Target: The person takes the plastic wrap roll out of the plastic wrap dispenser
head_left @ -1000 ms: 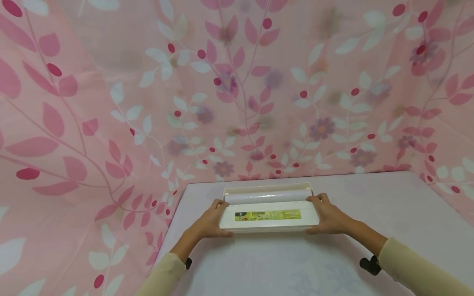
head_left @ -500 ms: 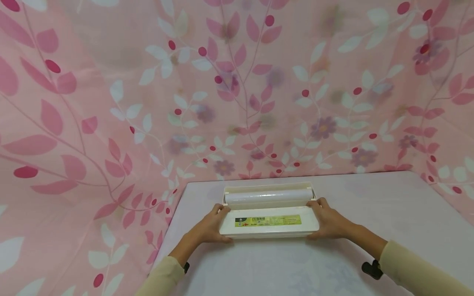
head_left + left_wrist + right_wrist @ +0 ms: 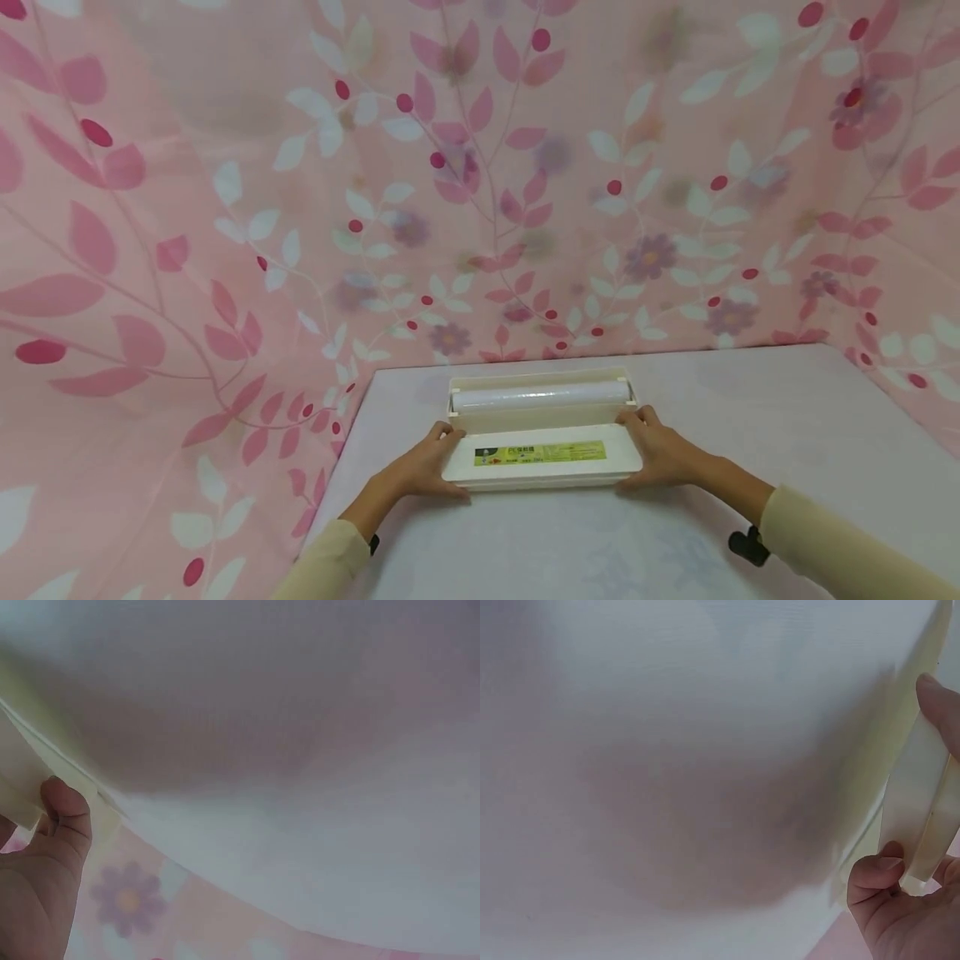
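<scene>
A white cling film box (image 3: 543, 416) stands near the far edge of the table, its lid (image 3: 545, 473) swung open toward me. Inside lies a roll of cling film (image 3: 542, 397), wide and shiny. A yellow-green label (image 3: 540, 452) runs along the lid. My left hand (image 3: 423, 468) grips the lid's left end, thumb low at the near edge and fingers by the hinge side. At the opposite end, my right hand (image 3: 662, 452) holds it the same way. In the right wrist view, the right hand (image 3: 900, 900) pinches the pale plastic; the left hand (image 3: 52, 877) shows only partly in its view.
A pale cloth covers the table (image 3: 750, 417). Behind and at both sides hangs a pink curtain (image 3: 487, 208) printed with leaves and flowers. A black wrist device (image 3: 748, 546) sits at the right sleeve's cuff.
The lid has tilted farther down toward me, with both hands lowering slightly along with it. More of the box's front wall and the roll now shows.
</scene>
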Action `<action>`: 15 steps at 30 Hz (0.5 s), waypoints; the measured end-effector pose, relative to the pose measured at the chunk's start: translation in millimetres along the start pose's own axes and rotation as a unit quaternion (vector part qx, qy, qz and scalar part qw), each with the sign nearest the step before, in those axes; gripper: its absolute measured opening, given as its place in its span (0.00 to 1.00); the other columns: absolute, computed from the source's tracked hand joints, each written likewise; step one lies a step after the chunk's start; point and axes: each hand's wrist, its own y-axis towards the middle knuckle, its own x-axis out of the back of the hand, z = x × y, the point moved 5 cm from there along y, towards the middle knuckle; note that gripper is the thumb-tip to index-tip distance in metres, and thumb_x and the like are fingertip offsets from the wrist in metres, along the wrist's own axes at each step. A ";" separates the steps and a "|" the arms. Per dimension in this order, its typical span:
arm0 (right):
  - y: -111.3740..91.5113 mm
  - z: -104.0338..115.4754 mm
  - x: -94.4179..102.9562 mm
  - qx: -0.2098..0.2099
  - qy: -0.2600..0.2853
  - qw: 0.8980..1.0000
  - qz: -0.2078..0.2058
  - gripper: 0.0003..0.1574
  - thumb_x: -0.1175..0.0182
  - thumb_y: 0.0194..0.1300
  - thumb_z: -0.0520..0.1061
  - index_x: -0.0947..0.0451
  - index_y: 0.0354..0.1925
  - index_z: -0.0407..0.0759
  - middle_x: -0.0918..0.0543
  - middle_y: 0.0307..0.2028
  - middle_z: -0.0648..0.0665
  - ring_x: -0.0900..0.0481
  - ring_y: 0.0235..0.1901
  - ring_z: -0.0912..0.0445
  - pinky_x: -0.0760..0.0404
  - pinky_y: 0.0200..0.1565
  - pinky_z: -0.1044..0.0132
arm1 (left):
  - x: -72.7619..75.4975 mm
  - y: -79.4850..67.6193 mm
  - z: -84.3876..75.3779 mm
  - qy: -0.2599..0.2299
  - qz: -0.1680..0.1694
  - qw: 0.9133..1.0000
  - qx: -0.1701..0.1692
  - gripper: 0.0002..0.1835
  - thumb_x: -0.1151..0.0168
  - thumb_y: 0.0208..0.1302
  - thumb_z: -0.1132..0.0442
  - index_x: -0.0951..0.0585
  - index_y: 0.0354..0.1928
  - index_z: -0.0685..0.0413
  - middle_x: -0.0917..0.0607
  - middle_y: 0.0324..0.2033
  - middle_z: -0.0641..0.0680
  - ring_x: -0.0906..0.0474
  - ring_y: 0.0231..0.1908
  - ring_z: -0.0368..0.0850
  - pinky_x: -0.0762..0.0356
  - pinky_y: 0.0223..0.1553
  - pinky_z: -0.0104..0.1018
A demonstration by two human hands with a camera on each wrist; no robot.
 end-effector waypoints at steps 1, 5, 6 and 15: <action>-0.5 -1.0 -1.4 -0.003 0.001 1.000 0.002 0.67 0.20 0.32 0.71 0.37 0.62 0.41 0.33 0.51 0.37 0.26 0.37 0.54 0.23 0.40 0.61 | -1.6 0.5 0.3 0.003 0.003 1.000 -0.002 0.61 0.21 0.38 0.34 0.37 0.72 0.56 0.35 0.61 0.56 0.29 0.56 0.48 0.26 0.59 0.49; -2.2 -3.6 -7.9 -0.008 0.006 1.000 0.013 0.68 0.20 0.32 0.71 0.37 0.62 0.40 0.33 0.52 0.37 0.26 0.40 0.53 0.22 0.42 0.59 | -8.3 1.9 2.6 0.018 0.012 1.000 -0.007 0.60 0.23 0.38 0.32 0.35 0.70 0.56 0.35 0.60 0.55 0.29 0.55 0.46 0.26 0.58 0.46; -2.4 -4.2 -9.3 -0.009 0.006 1.000 0.015 0.68 0.20 0.32 0.72 0.37 0.63 0.39 0.33 0.52 0.37 0.26 0.40 0.53 0.22 0.43 0.59 | -9.8 2.1 3.4 0.023 0.012 1.000 -0.008 0.60 0.23 0.38 0.31 0.35 0.70 0.56 0.35 0.59 0.54 0.29 0.55 0.46 0.25 0.58 0.45; 1.4 -5.2 -9.2 -0.003 -0.003 1.000 0.015 0.68 0.20 0.34 0.71 0.38 0.63 0.38 0.33 0.52 0.37 0.26 0.40 0.53 0.22 0.42 0.60 | -6.3 5.8 3.0 0.027 0.005 1.000 -0.011 0.58 0.22 0.38 0.32 0.33 0.69 0.55 0.34 0.57 0.53 0.29 0.53 0.44 0.26 0.56 0.42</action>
